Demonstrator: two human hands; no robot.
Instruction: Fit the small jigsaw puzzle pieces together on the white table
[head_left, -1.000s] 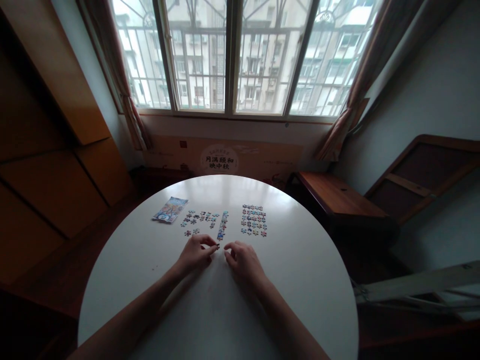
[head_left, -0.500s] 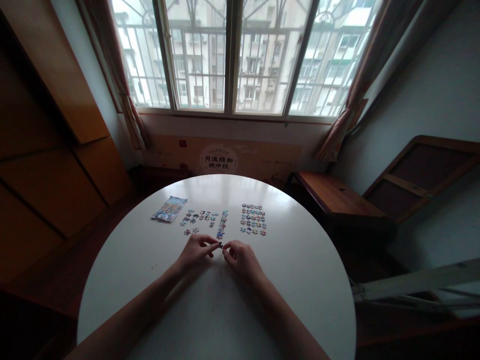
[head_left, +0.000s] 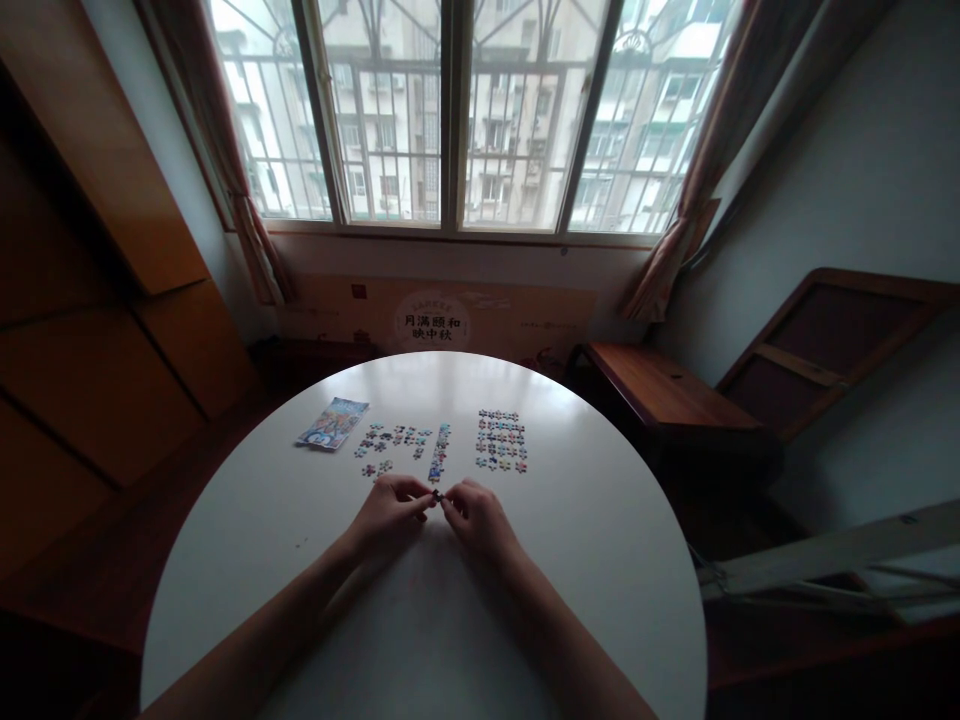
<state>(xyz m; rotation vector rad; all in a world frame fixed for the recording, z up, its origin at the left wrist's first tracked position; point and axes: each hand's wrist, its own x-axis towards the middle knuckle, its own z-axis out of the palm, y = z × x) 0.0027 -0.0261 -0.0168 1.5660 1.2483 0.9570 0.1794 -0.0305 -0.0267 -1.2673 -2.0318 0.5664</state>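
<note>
My left hand (head_left: 390, 513) and my right hand (head_left: 477, 517) meet fingertip to fingertip over a round white table (head_left: 585, 560). Both pinch a small dark puzzle piece (head_left: 436, 494) between them. Just beyond the fingers lies a narrow joined strip of pieces (head_left: 438, 453). Loose pieces (head_left: 390, 441) are scattered to its left. A neat grid of pieces (head_left: 501, 453) lies to its right. A small colourful picture card (head_left: 333, 424) rests at the far left of the pieces.
A barred window (head_left: 450, 110) with curtains fills the wall ahead. A wooden bench (head_left: 660, 390) stands to the right of the table. Orange cupboards (head_left: 90, 300) line the left wall. A printed cardboard panel (head_left: 435, 320) leans under the sill.
My hands have come together: the right hand closed in on the left hand's piece, and both now pinch it. The view has shifted slightly.
</note>
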